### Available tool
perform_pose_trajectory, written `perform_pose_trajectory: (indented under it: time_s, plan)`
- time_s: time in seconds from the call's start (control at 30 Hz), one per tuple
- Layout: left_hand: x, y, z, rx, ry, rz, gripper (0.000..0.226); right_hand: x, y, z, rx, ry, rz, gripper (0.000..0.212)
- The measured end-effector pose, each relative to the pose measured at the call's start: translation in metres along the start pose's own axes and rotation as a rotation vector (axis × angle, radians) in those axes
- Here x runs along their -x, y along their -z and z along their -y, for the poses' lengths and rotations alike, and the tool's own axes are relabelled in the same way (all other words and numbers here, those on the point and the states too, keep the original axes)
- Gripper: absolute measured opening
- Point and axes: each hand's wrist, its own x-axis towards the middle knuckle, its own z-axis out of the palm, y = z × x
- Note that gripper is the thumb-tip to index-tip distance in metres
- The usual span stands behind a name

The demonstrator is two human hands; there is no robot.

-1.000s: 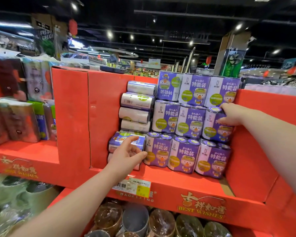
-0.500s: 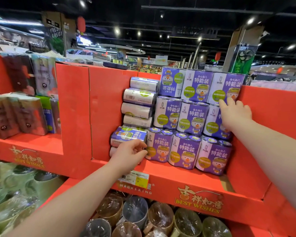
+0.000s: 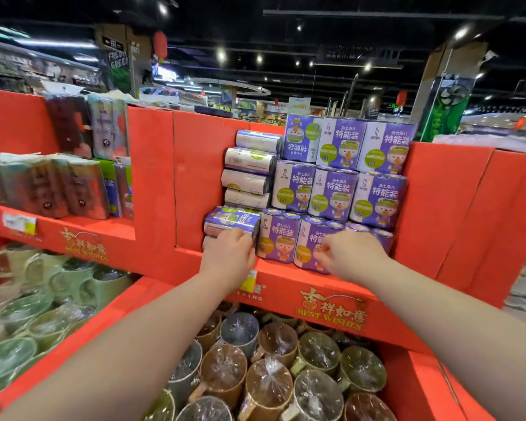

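Purple packs of rolls with a cartoon duck are stacked in three rows [image 3: 336,192] on a red cardboard display shelf [image 3: 286,273]. At the stack's left, one purple pack [image 3: 231,220] lies on its side on top of another. My left hand [image 3: 228,256] grips the front end of that lying pack, its fingers curled against it. My right hand [image 3: 351,256] hovers in front of the bottom-row packs [image 3: 281,238], fingers loosely curled and blurred, holding nothing that I can see. White-sided packs [image 3: 249,171] are piled above the lying pack.
Below the shelf, a red bin [image 3: 419,390] holds several film-wrapped mugs [image 3: 268,387]. Green mugs [image 3: 28,302] sit at the lower left. Dark wrapped packs [image 3: 73,189] fill the left shelf. Red cardboard walls [image 3: 152,177] flank the stack on both sides.
My right hand dropped from the middle row to the bottom row of packs. My left hand closed in on the lying pack's front end. The view shifted lower and closer.
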Motion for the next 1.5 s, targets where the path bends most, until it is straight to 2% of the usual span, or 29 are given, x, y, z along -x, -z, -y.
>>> perform_pose_trajectory:
  time_s: [0.1, 0.3, 0.5, 0.73, 0.83, 1.0, 1.2, 1.5]
  plan:
    - [0.024, 0.008, 0.003, -0.060, -0.054, -0.056, 0.017, 0.016, -0.001, 0.019, -0.007, 0.074, -0.034, 0.037]
    - [0.083, 0.029, 0.017, -0.187, -0.017, 0.069, 0.035, 0.052, -0.004, 0.066, -0.016, 0.202, -0.116, 0.037]
    - [0.162, 0.057, 0.061, -0.205, 0.037, 0.171, 0.040, 0.093, -0.003, 0.141, -0.130, 0.356, -0.070, 0.032]
    - [0.276, 0.123, 0.145, -0.270, 0.281, 0.228, 0.055, 0.154, -0.008, 0.264, -0.161, 0.548, 0.035, 0.034]
    - [0.332, 0.150, 0.181, -0.313, 0.366, 0.260, 0.047, 0.182, -0.004, 0.321, -0.181, 0.619, 0.067, 0.034]
    - [0.436, 0.189, 0.234, -0.312, 0.539, 0.330, 0.048, 0.221, 0.010, 0.416, -0.211, 0.731, 0.133, 0.034]
    - [0.542, 0.229, 0.274, -0.395, 0.816, 0.477, 0.045, 0.253, 0.058, 0.523, -0.272, 0.909, 0.103, 0.038]
    - [0.632, 0.259, 0.317, -0.400, 1.078, 0.542, 0.043, 0.250, 0.139, 0.663, -0.414, 1.099, -0.042, 0.035]
